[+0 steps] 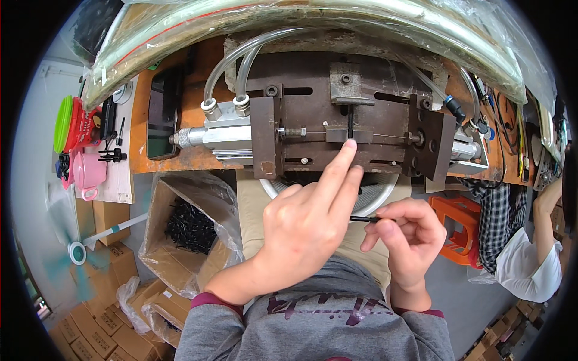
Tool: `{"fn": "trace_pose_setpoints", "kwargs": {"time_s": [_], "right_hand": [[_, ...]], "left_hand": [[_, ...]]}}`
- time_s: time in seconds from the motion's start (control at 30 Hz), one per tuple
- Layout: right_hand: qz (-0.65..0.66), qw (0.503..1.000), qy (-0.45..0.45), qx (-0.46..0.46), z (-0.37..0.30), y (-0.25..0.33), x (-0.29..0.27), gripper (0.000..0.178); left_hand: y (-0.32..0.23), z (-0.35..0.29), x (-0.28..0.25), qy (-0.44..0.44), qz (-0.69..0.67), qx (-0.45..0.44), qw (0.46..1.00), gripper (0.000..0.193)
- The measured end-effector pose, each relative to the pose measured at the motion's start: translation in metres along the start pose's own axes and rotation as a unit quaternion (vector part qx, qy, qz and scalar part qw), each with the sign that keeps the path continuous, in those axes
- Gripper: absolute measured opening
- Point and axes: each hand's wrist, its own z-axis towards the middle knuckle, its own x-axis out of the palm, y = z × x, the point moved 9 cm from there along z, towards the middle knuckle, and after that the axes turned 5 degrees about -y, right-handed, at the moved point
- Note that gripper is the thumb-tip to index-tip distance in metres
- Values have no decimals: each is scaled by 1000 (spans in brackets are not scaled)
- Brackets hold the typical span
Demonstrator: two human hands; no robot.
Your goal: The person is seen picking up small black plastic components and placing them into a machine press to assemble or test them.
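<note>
My left hand (307,222) reaches over the near edge of a dark metal fixture (313,84), its index finger stretched out. That fingertip meets the lower end of a thin black rod (350,120), which lies in the small central holder (336,135) below a metal block (345,81). The other fingers are partly hidden under the hand. Lower and to the right, my right hand (409,240) pinches another thin black rod (363,219) between thumb and fingers. This rod points left, its far end close to the left hand.
Air cylinders (226,135) with clear hoses (244,69) flank the fixture. Beside the left one lies a phone-like dark slab (164,114). An open box (186,225) of black pieces stands below left. An orange stool (454,231) and another person (530,259) are at right.
</note>
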Motion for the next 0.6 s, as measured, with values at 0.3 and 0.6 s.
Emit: {"fn": "trace_pose_setpoints", "kwargs": {"time_s": [0.3,0.6], "right_hand": [[185,977,-37,101,16,-15,-14,15],[135,986,-14,98,17,-13,-5,15]], "left_hand": [[8,-21,-23,39,-342,-62,937,36],[-4,-30,-23,20,-288,6,957,32]]}}
